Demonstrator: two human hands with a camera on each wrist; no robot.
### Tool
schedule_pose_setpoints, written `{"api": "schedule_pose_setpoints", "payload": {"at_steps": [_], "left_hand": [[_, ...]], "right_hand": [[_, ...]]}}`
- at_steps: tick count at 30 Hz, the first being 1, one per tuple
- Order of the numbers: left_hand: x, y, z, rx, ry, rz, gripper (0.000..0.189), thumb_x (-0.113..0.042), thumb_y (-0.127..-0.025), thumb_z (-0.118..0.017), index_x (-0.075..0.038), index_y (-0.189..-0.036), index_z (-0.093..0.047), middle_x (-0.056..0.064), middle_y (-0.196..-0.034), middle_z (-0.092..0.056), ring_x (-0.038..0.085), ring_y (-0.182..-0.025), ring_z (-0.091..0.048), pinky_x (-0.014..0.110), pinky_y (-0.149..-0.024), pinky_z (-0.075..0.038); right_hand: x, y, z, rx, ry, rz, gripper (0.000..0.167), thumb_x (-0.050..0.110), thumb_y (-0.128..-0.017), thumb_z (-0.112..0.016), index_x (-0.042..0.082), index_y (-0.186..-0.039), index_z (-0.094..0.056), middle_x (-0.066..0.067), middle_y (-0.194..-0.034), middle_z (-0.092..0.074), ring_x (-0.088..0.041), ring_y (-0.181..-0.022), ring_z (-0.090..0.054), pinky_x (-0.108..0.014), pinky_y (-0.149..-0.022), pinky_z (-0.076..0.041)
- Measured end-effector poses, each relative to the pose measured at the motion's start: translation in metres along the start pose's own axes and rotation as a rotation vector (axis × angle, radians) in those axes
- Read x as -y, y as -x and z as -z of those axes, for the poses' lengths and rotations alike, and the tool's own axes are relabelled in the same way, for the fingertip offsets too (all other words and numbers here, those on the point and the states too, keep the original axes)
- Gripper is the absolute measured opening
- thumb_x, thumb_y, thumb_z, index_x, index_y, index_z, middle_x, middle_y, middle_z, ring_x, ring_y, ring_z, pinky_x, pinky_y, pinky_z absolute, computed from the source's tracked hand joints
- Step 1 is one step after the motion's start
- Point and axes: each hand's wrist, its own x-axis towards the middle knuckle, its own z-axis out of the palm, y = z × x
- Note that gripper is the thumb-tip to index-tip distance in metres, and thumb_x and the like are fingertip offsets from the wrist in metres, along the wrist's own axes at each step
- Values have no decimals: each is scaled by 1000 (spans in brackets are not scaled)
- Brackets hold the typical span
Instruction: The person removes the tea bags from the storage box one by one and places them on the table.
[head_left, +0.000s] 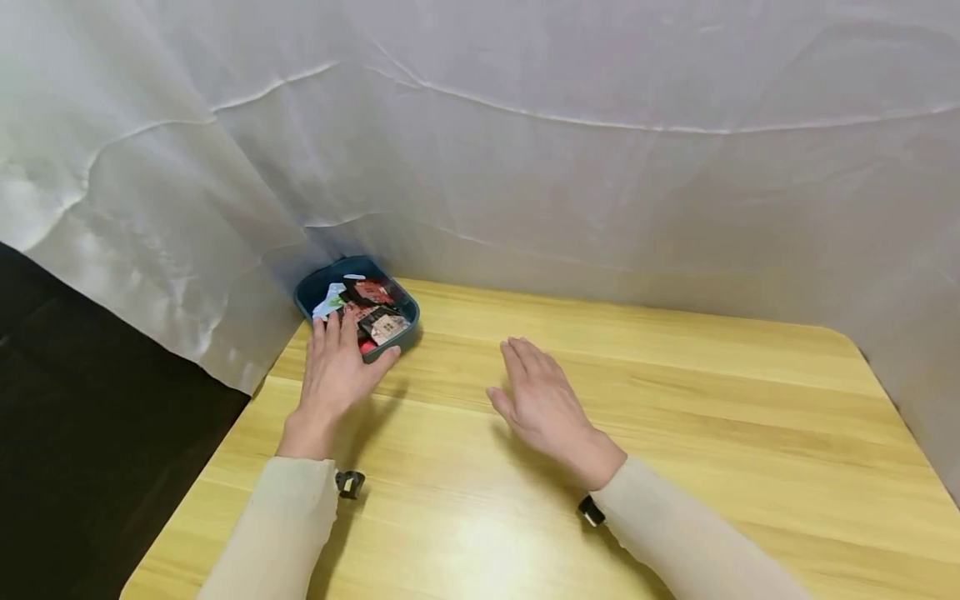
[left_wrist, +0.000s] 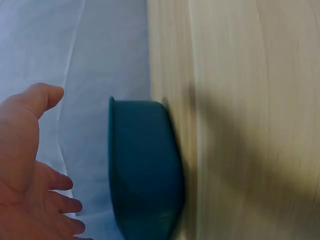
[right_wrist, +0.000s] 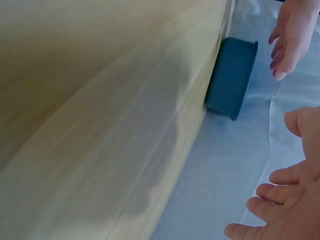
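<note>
A dark teal basin [head_left: 405,337] stands at the table's back left corner. Inside it lie several flat pieces [head_left: 370,292] with printed pictures, some dark with red or beige houses, one light blue and green. My left hand [head_left: 337,367] hovers over the near side of the basin, fingers spread, holding nothing. In the left wrist view the hand [left_wrist: 30,170] is apart from the basin's side [left_wrist: 145,160]. My right hand [head_left: 542,398] hangs above the middle of the table, palm down with fingers extended. The right wrist view shows its fingers [right_wrist: 275,192] bare.
The light wooden table [head_left: 712,400] has a rounded back right corner. White cloth [head_left: 562,200] hangs behind it and on both sides, touching or close to the basin. A dark area [head_left: 90,433] lies beyond the left edge. Both wrists carry small black devices [head_left: 349,484].
</note>
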Motion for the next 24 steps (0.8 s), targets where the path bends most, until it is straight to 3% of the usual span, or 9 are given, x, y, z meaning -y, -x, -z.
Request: {"api": "schedule_pose_setpoints", "payload": {"at_steps": [12, 24], "left_hand": [[13, -28, -13, -9, 7, 130, 105, -60, -101, -55, 13, -163, -13, 37, -171, -1, 54, -160, 4, 66, -130, -7], [15, -32, -30, 15, 30, 169, 108, -60, -101, -54, 14, -163, -5, 38, -170, 8, 54, -160, 6, 66, -130, -9]], "right_hand": [[25, -36, -13, 114, -64, -17, 77, 42, -108, -58, -5, -163, -30, -26, -168, -34, -40, -157, -33, -52, -129, -28], [32, -45, -29, 179, -90, 2, 80, 45, -108, -58, -2, -165, -27, -23, -170, -29, -38, -158, -30, -51, -130, -27]]}}
